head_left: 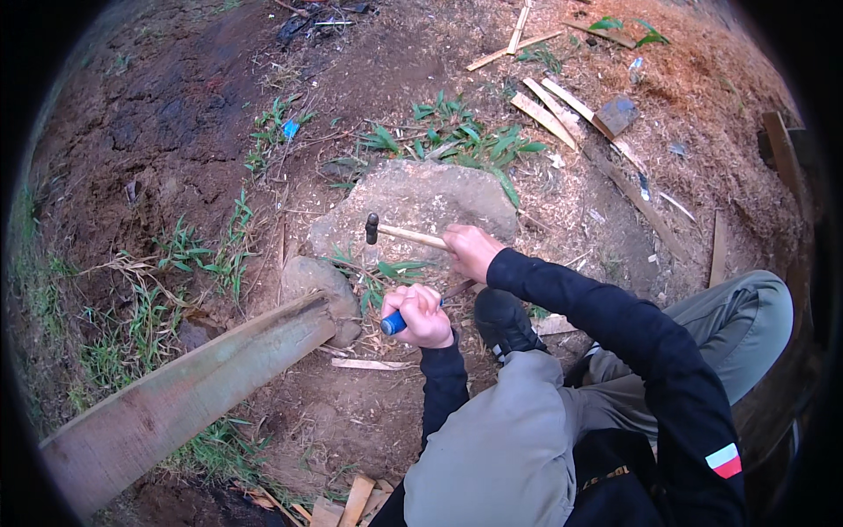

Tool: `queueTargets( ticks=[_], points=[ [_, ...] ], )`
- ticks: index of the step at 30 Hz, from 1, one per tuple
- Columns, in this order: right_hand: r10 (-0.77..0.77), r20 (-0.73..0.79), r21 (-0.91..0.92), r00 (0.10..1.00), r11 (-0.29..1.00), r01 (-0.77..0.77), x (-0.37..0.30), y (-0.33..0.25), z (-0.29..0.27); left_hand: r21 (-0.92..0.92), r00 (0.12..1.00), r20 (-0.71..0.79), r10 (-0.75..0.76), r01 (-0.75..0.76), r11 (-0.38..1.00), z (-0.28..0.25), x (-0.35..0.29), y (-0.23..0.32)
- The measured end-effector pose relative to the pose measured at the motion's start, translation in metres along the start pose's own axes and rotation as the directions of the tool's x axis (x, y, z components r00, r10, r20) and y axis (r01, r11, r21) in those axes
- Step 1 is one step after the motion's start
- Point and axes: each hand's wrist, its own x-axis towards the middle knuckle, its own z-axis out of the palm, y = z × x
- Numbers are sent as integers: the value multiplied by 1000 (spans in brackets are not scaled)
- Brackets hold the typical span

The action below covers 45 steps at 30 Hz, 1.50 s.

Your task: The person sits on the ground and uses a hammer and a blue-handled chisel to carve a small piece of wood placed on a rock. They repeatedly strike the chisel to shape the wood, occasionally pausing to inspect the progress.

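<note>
My right hand (474,251) is wrapped round the pale wooden handle of a hammer (411,235). The hammer's dark head points left, above the flat rock (430,198). Closer to me, my left hand (420,316) grips a blue-handled tool (394,323). The handle's end sticks out on the left of the fist, and a thin dark brownish part shows on the right, toward my right wrist. My fingers hide the middle of this tool, so its exact kind cannot be made out.
A long plank (184,386) slopes in from the lower left, its end against a rounded stone (320,285). Wood strips (549,114) and a grey block (616,116) lie at the far right. Green plants (474,140) grow behind the rock. My shoe (505,321) is beside my left hand.
</note>
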Motion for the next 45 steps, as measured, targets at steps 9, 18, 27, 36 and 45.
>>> queueTargets(
  ticks=[9,18,27,36,45],
  points=[
    [63,198,35,978,997,-72,10,2,-39,-137,995,23,98,-94,986,-17,-15,-5],
    [259,205,-50,944,966,-254,3,1,-126,-202,998,-51,-24,13,979,-39,-32,2],
    [311,214,-88,926,950,-298,-19,-45,-156,-201,967,133,220,-191,961,-29,-50,8],
    [177,232,-165,956,976,-141,-34,-50,-162,-189,975,157,160,-130,973,-46,-61,2],
    [235,-19,-185,972,954,-235,-14,-18,-11,-142,949,231,214,-185,972,-37,-65,-1]
  ],
)
